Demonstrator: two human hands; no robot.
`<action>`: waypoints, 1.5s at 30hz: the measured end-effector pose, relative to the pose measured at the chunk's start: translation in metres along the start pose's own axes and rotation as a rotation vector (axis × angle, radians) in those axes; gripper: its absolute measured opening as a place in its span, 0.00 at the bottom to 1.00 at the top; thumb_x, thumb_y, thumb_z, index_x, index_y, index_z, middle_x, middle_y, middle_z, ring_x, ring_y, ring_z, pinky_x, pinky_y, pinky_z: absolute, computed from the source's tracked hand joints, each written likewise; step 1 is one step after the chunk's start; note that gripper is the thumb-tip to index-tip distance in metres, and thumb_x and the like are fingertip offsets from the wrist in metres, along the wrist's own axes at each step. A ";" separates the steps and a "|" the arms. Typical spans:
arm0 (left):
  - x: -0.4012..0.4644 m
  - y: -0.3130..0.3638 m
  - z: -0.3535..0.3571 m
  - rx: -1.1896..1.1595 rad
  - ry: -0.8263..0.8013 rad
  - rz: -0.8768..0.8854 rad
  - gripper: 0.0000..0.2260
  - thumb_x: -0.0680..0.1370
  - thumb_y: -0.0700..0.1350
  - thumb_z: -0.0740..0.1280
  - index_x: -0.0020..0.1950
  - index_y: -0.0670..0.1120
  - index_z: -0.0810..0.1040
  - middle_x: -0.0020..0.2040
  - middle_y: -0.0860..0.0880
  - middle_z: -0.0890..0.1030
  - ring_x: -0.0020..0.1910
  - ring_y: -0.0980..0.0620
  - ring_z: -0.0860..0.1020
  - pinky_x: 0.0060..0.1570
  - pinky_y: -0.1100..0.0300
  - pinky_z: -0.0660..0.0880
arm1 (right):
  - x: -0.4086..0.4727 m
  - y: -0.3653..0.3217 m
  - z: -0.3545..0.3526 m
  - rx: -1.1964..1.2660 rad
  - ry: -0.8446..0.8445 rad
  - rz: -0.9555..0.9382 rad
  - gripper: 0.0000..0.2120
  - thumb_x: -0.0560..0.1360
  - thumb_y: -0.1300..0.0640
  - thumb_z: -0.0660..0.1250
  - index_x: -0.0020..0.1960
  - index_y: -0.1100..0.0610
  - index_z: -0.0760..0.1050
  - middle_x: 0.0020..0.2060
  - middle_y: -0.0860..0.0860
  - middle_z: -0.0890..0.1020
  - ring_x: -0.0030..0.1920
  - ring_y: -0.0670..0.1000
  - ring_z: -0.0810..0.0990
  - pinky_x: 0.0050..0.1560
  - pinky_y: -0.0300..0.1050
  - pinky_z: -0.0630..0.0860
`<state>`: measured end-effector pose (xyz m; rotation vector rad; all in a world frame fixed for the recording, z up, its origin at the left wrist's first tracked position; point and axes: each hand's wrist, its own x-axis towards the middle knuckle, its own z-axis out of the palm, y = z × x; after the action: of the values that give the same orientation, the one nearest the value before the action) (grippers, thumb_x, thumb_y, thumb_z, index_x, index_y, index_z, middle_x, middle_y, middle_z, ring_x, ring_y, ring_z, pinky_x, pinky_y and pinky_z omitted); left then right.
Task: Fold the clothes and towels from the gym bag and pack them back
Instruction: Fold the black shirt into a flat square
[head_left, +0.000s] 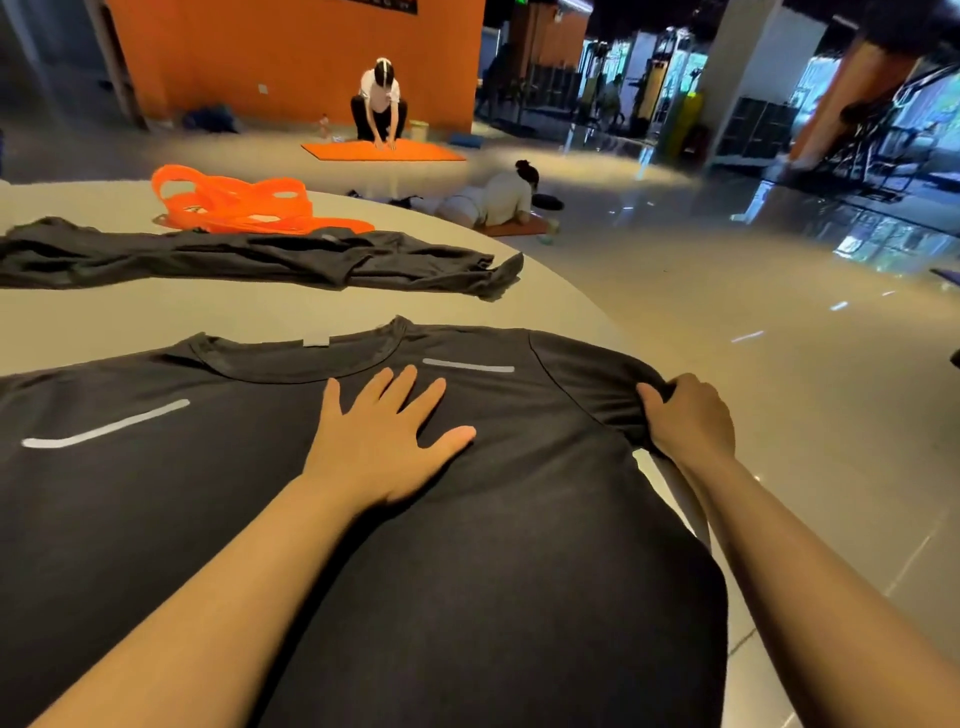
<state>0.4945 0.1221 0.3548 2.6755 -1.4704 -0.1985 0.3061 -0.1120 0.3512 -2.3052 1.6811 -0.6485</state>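
- Spread flat on the near part of the pale round surface (130, 312) lies a dark grey T-shirt (467, 571), the largest thing in view. Its collar (291, 358) points to the far side and its hem runs toward the camera, so the long axis goes near to far. A small pale tag sits inside the neckline, and a light stripe crosses each side of the chest.
- Its right edge hangs over the rim of the surface.
- A second dark garment (249, 260) lies rumpled farther back, stretched left to right, its right end close to the far-right rim.
- Behind that, at the far left, sits a heap of orange straps (234, 205), just beyond the second garment.
- The hands are apart. The left hand (384, 436) presses flat on the chest of the T-shirt just below the collar, fingers straight and spread.
- The right hand (691, 415) is clenched round the right sleeve (592, 374), bunching the fabric at the rim of the surface.
- No bag or other container shows in this view.
- Beyond the surface spreads a glossy floor (727, 312). One person crouches over an orange mat (384, 151) before an orange wall; another lies on a mat nearer by. Gym machines stand far right, blurred.
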 end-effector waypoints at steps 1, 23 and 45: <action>-0.001 0.000 0.001 0.003 -0.001 0.004 0.37 0.69 0.74 0.36 0.77 0.62 0.41 0.79 0.55 0.41 0.77 0.54 0.40 0.73 0.39 0.37 | -0.001 -0.001 -0.001 0.014 0.008 0.003 0.19 0.80 0.50 0.60 0.61 0.65 0.72 0.57 0.63 0.76 0.57 0.64 0.74 0.50 0.50 0.70; -0.002 -0.008 -0.009 -0.324 0.111 -0.029 0.32 0.75 0.70 0.44 0.77 0.60 0.53 0.76 0.55 0.62 0.76 0.53 0.57 0.73 0.40 0.38 | -0.128 -0.047 -0.021 0.114 -0.121 -0.675 0.27 0.76 0.39 0.49 0.66 0.51 0.74 0.64 0.47 0.74 0.64 0.47 0.71 0.64 0.39 0.64; 0.002 -0.001 -0.006 0.002 0.019 0.008 0.32 0.76 0.70 0.43 0.78 0.60 0.46 0.79 0.53 0.47 0.78 0.51 0.45 0.72 0.35 0.40 | -0.120 -0.031 -0.019 0.217 -0.046 -0.311 0.16 0.73 0.64 0.60 0.55 0.53 0.81 0.50 0.51 0.83 0.52 0.55 0.78 0.45 0.43 0.69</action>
<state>0.4969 0.1212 0.3609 2.6649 -1.4764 -0.1702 0.2935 0.0131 0.3547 -2.4178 1.1757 -0.7869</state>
